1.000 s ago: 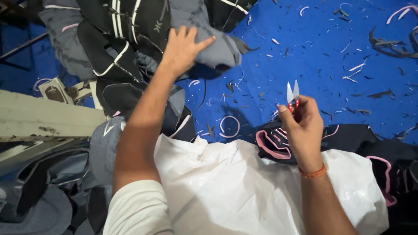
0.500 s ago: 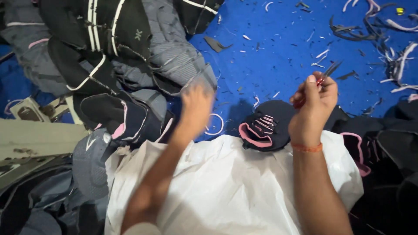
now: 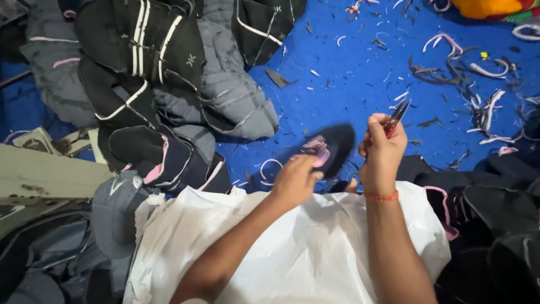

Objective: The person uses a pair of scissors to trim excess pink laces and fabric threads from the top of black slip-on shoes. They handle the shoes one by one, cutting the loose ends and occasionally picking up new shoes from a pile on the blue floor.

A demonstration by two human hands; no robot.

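Observation:
My left hand (image 3: 296,179) grips a black fabric piece with pink trim (image 3: 332,147), lifted and blurred above the blue surface. My right hand (image 3: 381,151) is closed on small red-handled scissors (image 3: 396,116), blades pointing up and away, just right of the fabric piece. An orange thread band circles my right wrist. A white plastic sheet (image 3: 292,247) lies across my lap beneath both forearms.
A heap of black and grey fabric pieces with white and pink trim (image 3: 163,84) lies at the left. More black pieces (image 3: 489,208) sit at the right. Pink, white and dark trimmings (image 3: 472,84) litter the blue surface (image 3: 349,62). A pale board (image 3: 45,174) juts in at the left.
My left hand drew back from the heap at the far left and picked up the black piece with pink trim. My right hand with the scissors stayed raised beside it.

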